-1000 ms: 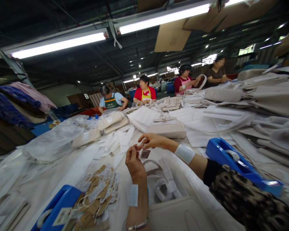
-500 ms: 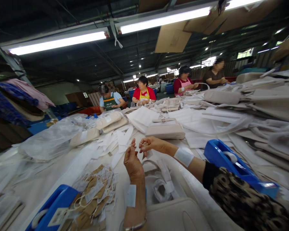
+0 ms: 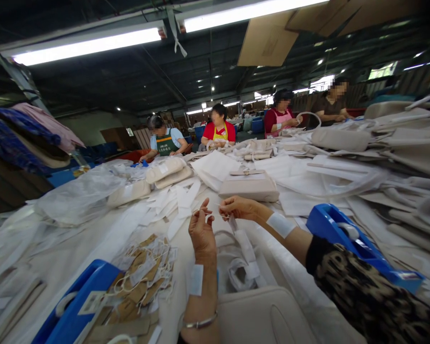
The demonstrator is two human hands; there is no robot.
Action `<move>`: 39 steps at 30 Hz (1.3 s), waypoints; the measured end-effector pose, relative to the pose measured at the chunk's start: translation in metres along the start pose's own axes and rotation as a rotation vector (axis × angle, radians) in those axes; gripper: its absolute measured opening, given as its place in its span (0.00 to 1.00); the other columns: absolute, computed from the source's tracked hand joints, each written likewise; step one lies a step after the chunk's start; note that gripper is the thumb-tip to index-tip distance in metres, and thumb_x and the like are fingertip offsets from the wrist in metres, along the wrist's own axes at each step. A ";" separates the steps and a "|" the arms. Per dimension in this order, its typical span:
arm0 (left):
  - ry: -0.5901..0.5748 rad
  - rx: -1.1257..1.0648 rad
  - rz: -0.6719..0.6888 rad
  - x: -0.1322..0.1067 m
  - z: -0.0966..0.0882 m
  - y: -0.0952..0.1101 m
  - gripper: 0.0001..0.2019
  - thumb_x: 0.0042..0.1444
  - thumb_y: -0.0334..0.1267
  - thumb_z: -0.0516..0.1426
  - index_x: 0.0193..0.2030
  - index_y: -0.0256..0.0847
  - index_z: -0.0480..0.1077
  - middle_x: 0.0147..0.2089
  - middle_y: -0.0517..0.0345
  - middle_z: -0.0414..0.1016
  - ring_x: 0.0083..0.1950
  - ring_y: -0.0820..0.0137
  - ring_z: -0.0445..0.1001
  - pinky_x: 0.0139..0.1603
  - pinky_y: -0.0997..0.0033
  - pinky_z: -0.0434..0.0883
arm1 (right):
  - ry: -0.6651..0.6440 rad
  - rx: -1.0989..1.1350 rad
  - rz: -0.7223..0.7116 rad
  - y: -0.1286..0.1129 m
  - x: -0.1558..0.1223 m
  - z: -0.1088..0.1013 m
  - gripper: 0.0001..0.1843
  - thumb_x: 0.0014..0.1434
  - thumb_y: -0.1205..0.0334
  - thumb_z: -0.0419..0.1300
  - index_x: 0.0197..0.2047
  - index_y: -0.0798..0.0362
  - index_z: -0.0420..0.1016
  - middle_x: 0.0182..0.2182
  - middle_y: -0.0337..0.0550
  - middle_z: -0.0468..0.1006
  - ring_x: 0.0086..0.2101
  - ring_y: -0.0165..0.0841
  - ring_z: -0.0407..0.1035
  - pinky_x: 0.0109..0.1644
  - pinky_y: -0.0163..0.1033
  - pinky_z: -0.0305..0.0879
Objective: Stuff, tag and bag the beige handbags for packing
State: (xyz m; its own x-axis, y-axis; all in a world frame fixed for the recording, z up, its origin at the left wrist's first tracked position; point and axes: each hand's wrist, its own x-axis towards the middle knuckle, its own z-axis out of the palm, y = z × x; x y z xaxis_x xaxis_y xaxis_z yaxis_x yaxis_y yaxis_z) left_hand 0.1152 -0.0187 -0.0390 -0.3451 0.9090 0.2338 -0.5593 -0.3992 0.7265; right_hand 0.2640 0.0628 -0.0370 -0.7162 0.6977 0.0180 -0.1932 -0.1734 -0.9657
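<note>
Both hands are raised over the table, a short gap apart, with a thin white string (image 3: 212,214) running between their fingers. My left hand (image 3: 202,234) pinches one end, some of its fingers lifted. The thumb and fingertips of my right hand (image 3: 239,208) are closed on the other part of the string. Just below the right hand is a wrapped strap (image 3: 244,243), its lower part coiled in white padding. It lies by a beige handbag (image 3: 261,315) in front of me. Whether the string is tied to anything is too small to tell.
Left of me lie a pile of brown tags with white strings (image 3: 143,277) and a blue tape dispenser (image 3: 77,301). Another blue tape dispenser (image 3: 358,248) stands at right. Beyond are a beige bag (image 3: 249,185), stacked bags and white wrapping sheets. Several co-workers sit across the table.
My hands have drawn slightly apart, and the string now shows stretched between them. Some left fingers have lifted. The view has shifted a little.
</note>
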 end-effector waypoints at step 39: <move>0.034 1.351 0.228 -0.015 -0.007 -0.024 0.08 0.47 0.30 0.58 0.19 0.40 0.71 0.40 0.41 0.78 0.51 0.51 0.67 0.56 0.51 0.54 | 0.004 -0.622 0.436 0.039 0.011 -0.015 0.12 0.60 0.60 0.63 0.29 0.59 0.73 0.17 0.29 0.66 0.15 0.20 0.56 0.18 0.27 0.54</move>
State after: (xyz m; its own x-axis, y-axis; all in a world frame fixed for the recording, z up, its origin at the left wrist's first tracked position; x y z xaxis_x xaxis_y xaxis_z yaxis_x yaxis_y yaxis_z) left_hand 0.1282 -0.0231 -0.0650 -0.3584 0.8284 0.4304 0.6684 -0.0941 0.7378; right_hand 0.2585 0.0738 -0.0785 -0.6383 0.6585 -0.3986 0.5217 -0.0107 -0.8531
